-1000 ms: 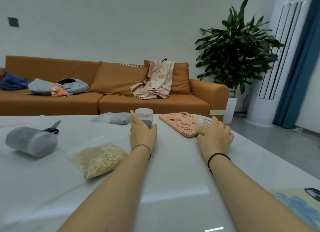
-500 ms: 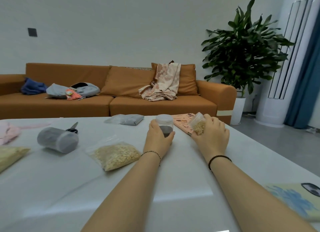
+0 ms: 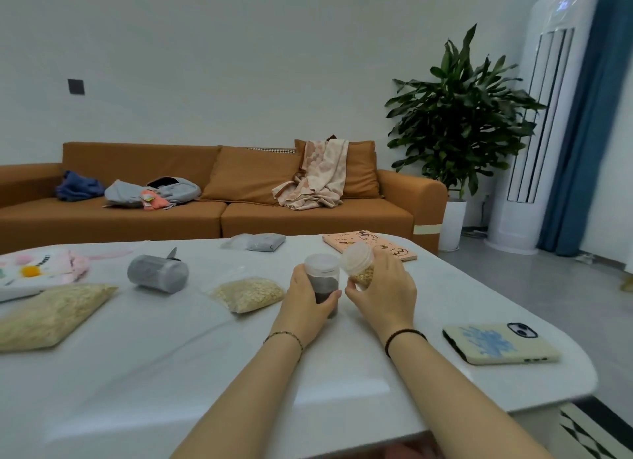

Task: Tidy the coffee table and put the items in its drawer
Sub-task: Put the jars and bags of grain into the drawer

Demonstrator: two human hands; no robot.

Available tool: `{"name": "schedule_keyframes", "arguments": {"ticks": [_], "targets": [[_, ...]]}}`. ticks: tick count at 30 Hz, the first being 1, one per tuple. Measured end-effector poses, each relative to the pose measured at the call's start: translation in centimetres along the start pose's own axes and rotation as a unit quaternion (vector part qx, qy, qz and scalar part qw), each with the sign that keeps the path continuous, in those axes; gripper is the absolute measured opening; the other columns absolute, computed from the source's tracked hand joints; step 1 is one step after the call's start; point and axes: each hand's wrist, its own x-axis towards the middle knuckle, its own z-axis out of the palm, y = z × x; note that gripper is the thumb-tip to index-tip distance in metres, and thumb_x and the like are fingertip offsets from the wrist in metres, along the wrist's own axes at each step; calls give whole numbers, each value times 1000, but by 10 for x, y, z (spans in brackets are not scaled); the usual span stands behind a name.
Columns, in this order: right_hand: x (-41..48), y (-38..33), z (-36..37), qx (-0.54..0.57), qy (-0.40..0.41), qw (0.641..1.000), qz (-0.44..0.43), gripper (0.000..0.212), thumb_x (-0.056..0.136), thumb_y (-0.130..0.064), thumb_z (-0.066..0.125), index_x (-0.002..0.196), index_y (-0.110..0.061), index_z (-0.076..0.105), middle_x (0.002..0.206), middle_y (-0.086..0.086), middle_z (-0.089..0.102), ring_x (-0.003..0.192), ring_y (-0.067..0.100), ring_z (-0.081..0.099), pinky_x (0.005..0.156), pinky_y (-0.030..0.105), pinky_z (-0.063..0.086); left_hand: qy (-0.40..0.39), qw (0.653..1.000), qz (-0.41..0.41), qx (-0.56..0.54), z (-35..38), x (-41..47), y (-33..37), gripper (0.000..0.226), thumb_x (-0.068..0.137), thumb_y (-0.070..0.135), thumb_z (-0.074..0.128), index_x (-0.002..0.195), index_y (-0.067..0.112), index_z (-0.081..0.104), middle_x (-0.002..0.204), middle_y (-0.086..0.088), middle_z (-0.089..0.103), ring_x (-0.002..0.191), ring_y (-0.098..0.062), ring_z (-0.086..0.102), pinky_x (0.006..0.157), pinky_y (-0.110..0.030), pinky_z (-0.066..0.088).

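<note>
Left hand (image 3: pixel 304 306) grips clear dark-filled jar (image 3: pixel 322 277); right hand (image 3: pixel 388 296), grain jar (image 3: pixel 358 266).

This is a home living room. An orange sofa (image 3: pixel 219 198) stands along the back wall in the middle of the frame, behind a white coffee table (image 3: pixel 137 373). A potted plant (image 3: pixel 459 116) and blue curtain (image 3: pixel 592 116) fill the right side.

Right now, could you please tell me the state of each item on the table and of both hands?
Dark jar: upright, lidded, held by left hand.
Oat jar: tilted, lidded, held by right hand.
Canister: lying on its side.
Phone: face down.
Notebook: closed, flat.
Small oat bag: lying flat.
Large oat bag: lying flat.
</note>
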Motion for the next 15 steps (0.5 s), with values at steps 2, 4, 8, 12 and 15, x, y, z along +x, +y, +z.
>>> {"name": "schedule_keyframes", "arguments": {"ticks": [2, 4, 8, 12, 15], "targets": [[-12, -7, -13, 7, -1, 1000, -1, 70, 68, -44, 84, 125, -15, 56, 114, 2, 66, 103, 21, 62, 80, 33, 55, 3, 1000, 1, -7, -9, -17, 2, 66, 86, 39, 73, 135, 22, 31, 138, 3, 46, 120, -12, 47, 100, -26, 43], [-23, -14, -22, 10, 3, 1000, -9, 70, 67, -44, 84, 124, -15, 57, 112, 2, 66, 99, 21, 63, 76, 32, 55, 4, 1000, 2, -13, -18, -32, 5, 65, 86, 38, 73, 134, 23, 32, 135, 5, 46, 114, -8, 46, 96, -23, 41], [-44, -31, -43, 13, 14, 999, -36, 66, 64, -42, 87, 115, -13, 59, 99, 3, 67, 86, 22, 66, 62, 25, 47, 6, 1000, -8, -29, -40, -61, 5, 59, 86, 40, 73, 127, 26, 33, 130, 6, 48, 112, -9, 48, 91, -24, 41], [-67, -51, -64, 43, 6, 998, -50, 68, 67, -44, 82, 123, -17, 56, 107, -2, 65, 95, 19, 64, 59, 25, 43, 10, 998, -13, -54, -64, -87, 2, 54, 86, 37, 73, 121, 24, 36, 123, 6, 51, 113, -12, 53, 90, -25, 42], [-90, -69, -84, 64, -4, 990, -128, 67, 67, -44, 80, 123, -18, 53, 112, -4, 64, 99, 18, 64, 58, 26, 45, 22, 996, -25, -79, -87, -110, 2, 56, 83, 36, 76, 120, 24, 36, 119, 8, 52, 110, -10, 54, 87, -23, 43]]}}
